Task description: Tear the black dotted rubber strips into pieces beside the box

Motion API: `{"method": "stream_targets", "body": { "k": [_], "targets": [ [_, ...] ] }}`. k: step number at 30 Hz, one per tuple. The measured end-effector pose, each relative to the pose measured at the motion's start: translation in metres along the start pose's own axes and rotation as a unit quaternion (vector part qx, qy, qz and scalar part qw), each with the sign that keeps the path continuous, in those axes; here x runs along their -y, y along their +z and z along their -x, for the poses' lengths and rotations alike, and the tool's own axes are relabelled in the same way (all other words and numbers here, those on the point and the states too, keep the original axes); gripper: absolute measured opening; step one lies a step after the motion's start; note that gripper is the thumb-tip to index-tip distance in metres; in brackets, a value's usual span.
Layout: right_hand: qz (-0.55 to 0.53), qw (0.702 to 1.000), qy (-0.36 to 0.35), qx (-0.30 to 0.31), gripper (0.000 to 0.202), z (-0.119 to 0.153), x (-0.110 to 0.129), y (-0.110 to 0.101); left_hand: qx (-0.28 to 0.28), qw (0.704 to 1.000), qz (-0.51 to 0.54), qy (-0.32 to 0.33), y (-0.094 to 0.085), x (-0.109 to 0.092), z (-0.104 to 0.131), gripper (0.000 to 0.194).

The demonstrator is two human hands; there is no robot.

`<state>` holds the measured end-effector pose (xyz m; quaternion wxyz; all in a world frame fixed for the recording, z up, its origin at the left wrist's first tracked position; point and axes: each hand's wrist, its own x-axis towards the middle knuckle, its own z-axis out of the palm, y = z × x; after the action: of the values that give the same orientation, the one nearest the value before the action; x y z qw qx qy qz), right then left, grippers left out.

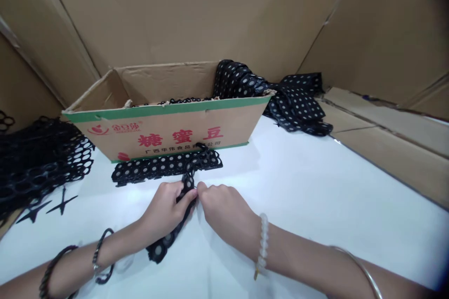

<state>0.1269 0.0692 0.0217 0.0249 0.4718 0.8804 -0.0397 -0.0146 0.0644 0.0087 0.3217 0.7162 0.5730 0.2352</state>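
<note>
My left hand [164,212] is closed around a narrow black strip with pale round dots [159,250], whose lower end hangs toward me on the white table. Beside it, my right hand [226,215] is pinched at the strip's right edge, thumb and forefinger together. Whatever lies between those right fingertips is too small to make out. Another dotted black strip [150,169] lies flat along the foot of the cardboard box [168,124], just beyond my hands. The upper end of the held strip rises over it.
Black ring-patterned mesh [45,159] is heaped at the left, with two star-shaped black scraps [63,204] in front. More dotted strips [298,107] spill over the box's right end onto the white tabletop [298,187]. Cardboard walls [210,14] stand around the back and sides.
</note>
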Motion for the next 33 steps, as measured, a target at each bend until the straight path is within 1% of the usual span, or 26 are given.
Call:
{"method": "stream_targets", "body": {
  "k": [3,7,9,11,13,15,18,20,23,27,31,33],
  "targets": [
    [0.017,1.0,0.007,-0.008,0.024,0.001,0.004,0.005,-0.027,0.999,-0.039,0.013,0.002,0.004,-0.001,0.04],
    [0.008,1.0,0.005,-0.004,0.021,0.004,0.002,0.007,-0.023,0.996,-0.07,0.053,0.001,0.006,-0.002,0.043],
    [0.003,1.0,0.008,-0.02,0.018,0.006,0.0,0.008,-0.012,0.993,-0.083,0.078,0.0,0.006,-0.002,0.044],
    [0.003,0.999,0.007,-0.04,0.016,0.008,-0.002,0.01,0.015,0.991,-0.088,0.103,-0.002,0.006,-0.002,0.042],
    [-0.002,0.999,0.0,-0.049,0.017,0.009,-0.002,0.011,0.049,0.987,-0.09,0.127,-0.003,0.006,-0.001,0.04],
    [-0.01,0.999,-0.011,-0.051,0.017,0.008,-0.003,0.01,0.063,0.985,-0.092,0.135,-0.003,0.004,0.0,0.038],
    [-0.022,0.999,-0.004,-0.044,0.015,0.006,-0.009,0.005,0.042,0.993,-0.056,0.096,-0.004,-0.001,-0.001,0.036],
    [-0.026,0.999,0.025,-0.038,0.015,0.004,-0.016,0.002,0.055,0.997,0.012,0.057,-0.005,-0.005,-0.002,0.032],
    [-0.018,0.997,0.065,-0.034,0.015,0.002,-0.029,-0.002,0.084,0.991,0.102,0.007,-0.006,-0.007,-0.004,0.031],
    [-0.008,0.998,0.05,-0.032,0.016,0.002,-0.036,-0.002,0.08,0.99,0.117,-0.025,-0.005,-0.005,-0.005,0.035],
    [0.004,0.999,0.041,-0.034,0.014,0.004,-0.029,-0.001,0.101,0.985,0.131,-0.043,-0.005,-0.008,-0.006,0.033],
    [0.013,0.999,0.04,-0.033,0.015,0.005,-0.025,-0.001,0.091,0.988,0.121,-0.043,-0.004,-0.009,-0.006,0.032]
  ]
}}
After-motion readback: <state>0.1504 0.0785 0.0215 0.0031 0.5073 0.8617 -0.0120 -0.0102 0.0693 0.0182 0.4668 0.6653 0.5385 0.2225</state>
